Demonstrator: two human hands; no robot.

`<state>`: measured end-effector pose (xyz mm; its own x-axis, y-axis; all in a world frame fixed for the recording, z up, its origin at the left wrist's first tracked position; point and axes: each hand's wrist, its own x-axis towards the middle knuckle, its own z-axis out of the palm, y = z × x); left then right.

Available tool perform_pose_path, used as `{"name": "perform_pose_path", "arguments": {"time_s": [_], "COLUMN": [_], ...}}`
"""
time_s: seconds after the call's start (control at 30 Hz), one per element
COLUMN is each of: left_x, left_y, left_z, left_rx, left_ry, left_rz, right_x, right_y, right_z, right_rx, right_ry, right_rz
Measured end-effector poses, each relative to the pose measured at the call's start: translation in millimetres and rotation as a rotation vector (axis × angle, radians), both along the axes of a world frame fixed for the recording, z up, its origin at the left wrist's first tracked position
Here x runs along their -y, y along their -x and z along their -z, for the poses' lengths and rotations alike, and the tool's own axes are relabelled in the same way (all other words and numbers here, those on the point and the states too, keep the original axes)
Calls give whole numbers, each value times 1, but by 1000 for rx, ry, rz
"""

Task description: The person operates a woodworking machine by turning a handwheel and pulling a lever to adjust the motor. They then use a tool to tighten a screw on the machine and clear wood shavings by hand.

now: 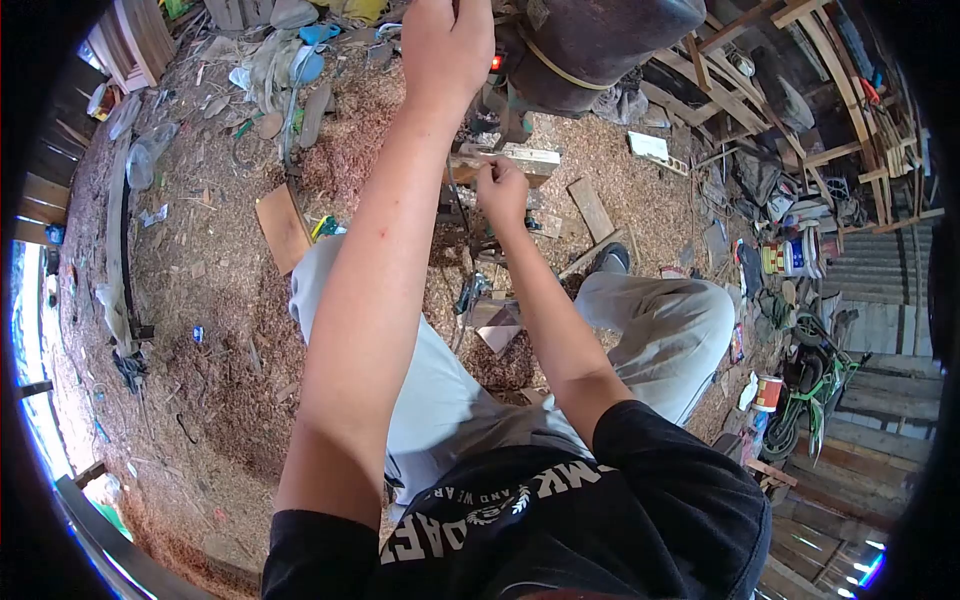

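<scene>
My left hand [447,45] reaches up to the top edge of the view, and its fingers are cut off or turned away. Just right of it glows a small red light [497,63] on a dark object beside a big dark rounded container [580,60]. My right hand [502,190] is closed, fingers curled in a pinch, at the near side of a pale wooden block [535,165]. What the pinch holds, if anything, is hidden. A dark cord [455,195] hangs between my forearms. Below it, between my legs, lie a dark metal tool [470,292] and a small wood offcut [498,335].
Wood shavings cover the ground. A brown board [284,228] leans by my left knee, and a plank [591,208] lies beyond my right foot. A wooden rack [850,110], paint buckets [797,257] and a green motorbike [815,390] stand along the right side.
</scene>
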<state>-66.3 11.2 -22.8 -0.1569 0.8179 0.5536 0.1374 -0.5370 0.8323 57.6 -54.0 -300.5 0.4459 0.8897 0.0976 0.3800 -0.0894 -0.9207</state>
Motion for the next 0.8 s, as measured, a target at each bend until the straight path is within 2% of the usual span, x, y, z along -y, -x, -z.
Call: {"name": "perform_pose_path", "arguments": {"time_s": [0.07,0.1,0.17,0.2,0.27,0.3,0.37,0.43,0.5,0.53,0.57,0.63,0.67,0.7,0.8], "left_x": [1,2,1,-1,-4,-2,2,0,0,1,2,0,-1,1,2], "left_y": [-1,0,3,1,-2,-1,2,0,-1,-1,0,1,0,-1,-2], "left_z": [-1,-1,-4,-2,3,1,-3,-1,-1,-2,-3,-1,-1,-3,-4], "left_rx": [12,14,-19,-19,20,19,-2,14,29,43,58,47,34,34,28], "left_ry": [-2,0,33,32,-48,-47,36,1,-34,2,39,27,13,12,52], "left_rz": [-39,-40,12,13,-31,-35,7,8,10,31,52,48,48,51,49], "right_x": [8,9,10,9,7,7,9,13,11,12,11,10,13,13,11], "right_y": [0,-2,-6,-5,1,3,3,0,1,0,-1,-4,-7,-6,-3], "right_z": [-13,-10,-6,-7,-6,-8,-13,-9,-3,-4,-4,-8,-9,-10,-9], "right_rx": [254,256,466,467,130,129,341,427,156,170,170,277,384,384,56], "right_ry": [-91,-89,-78,-80,-87,-86,-25,20,-59,-73,-73,3,-32,-33,-110], "right_rz": [154,154,-41,-40,-144,-147,158,95,-256,-155,-156,182,39,43,-42]}}
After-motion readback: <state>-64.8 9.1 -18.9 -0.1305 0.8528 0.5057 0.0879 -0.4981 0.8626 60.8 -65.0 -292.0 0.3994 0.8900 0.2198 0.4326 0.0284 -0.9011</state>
